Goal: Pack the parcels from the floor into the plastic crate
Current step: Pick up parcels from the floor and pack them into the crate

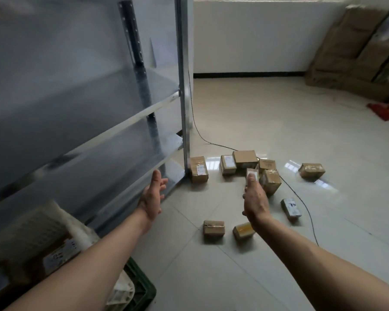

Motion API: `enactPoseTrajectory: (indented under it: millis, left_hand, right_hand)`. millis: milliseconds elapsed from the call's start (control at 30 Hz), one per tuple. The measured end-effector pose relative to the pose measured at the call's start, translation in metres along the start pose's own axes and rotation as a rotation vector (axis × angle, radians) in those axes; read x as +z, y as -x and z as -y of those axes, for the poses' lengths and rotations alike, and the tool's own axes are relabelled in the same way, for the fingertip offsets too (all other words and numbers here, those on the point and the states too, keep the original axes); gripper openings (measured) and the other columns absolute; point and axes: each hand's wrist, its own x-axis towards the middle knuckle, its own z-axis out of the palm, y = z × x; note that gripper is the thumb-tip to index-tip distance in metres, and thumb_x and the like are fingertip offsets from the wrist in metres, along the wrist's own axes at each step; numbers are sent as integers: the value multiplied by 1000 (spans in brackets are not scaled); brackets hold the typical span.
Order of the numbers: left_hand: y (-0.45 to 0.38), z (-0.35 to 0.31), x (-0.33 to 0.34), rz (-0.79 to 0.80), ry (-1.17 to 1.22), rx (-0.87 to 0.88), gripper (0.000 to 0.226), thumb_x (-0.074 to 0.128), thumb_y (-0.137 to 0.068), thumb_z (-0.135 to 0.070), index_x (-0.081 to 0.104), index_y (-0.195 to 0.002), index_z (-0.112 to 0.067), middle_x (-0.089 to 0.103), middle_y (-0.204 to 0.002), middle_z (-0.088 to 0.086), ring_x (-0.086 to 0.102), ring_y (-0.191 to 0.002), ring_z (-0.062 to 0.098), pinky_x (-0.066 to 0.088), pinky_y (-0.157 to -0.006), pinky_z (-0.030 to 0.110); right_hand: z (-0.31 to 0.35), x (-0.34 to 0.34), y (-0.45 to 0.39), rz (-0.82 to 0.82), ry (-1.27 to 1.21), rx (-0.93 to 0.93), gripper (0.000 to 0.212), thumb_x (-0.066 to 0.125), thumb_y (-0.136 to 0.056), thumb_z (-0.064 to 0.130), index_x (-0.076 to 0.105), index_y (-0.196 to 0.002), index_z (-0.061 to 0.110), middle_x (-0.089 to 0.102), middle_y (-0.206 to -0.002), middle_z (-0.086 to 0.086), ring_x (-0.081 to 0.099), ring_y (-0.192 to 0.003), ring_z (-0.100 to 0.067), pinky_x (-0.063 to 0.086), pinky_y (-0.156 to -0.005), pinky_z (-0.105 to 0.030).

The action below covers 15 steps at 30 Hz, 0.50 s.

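Note:
Several small brown cardboard parcels lie scattered on the shiny tiled floor: a cluster [245, 159] in the middle, one [198, 169] by the shelf leg, one [312, 170] off to the right, two near ones [213, 228] [243, 231], and a grey-wrapped one [291, 208]. A dark green plastic crate [144, 290] sits at the bottom left, lined with a white sack and holding parcels [58, 254]. My left hand [152, 198] and my right hand [255, 198] reach forward above the floor, palms facing each other, fingers loose, holding nothing.
A grey metal shelf rack [184, 108] stands along the left side. A black cable [301, 198] runs across the floor through the parcels. Large flattened cardboard boxes [350, 52] lean against the far right wall beside a red cloth [386, 110].

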Motion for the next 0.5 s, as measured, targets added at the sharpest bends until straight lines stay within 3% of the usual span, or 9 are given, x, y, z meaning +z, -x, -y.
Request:
enactPoseTrajectory:
  millis: [100,233,367,467,500]
  left_hand:
    - [-5,-12,49,24,-12,11,96,22,-73,-86,51,-137,-20,44,-149,7,43,-132,30,33,-91,43]
    - [-14,-23,107,65,-34,12,98,19,-68,-81,50,-139,-20,45,-148,7,43,-129,28,34,-92,44]
    - [-25,-31,158,114,-77,16,96,19,-68,-81,50,-137,-21,45,-147,7,43,-119,22,34,-88,42]
    - [-40,-37,191,136,-101,12,97,19,-70,-79,50,-138,-17,44,-147,10,43,-119,24,33,-86,41]
    - [-49,-38,205,146,-112,7,98,20,-72,-82,50,-138,-16,44,-147,10,44,-123,26,33,-88,42]
  right_hand:
    - [-7,-51,-25,-29,-18,-19,109,18,-66,90,42,-148,23,49,-148,-6,47,-133,-24,37,-112,-55]
    - [-12,-112,-55,-61,-35,-16,74,19,-84,79,54,-129,31,58,-135,-8,54,-120,-28,44,-105,-57]
    - [-24,-157,-85,-142,-40,28,97,17,-71,85,47,-144,29,55,-136,-3,52,-126,-29,43,-106,-56]
    - [-32,-178,-104,-181,-73,44,97,19,-71,86,47,-144,27,54,-107,7,51,-106,-21,42,-98,-42]
    - [-37,-187,-115,-201,-74,61,104,18,-67,88,47,-145,26,54,-108,5,50,-106,-21,43,-95,-43]
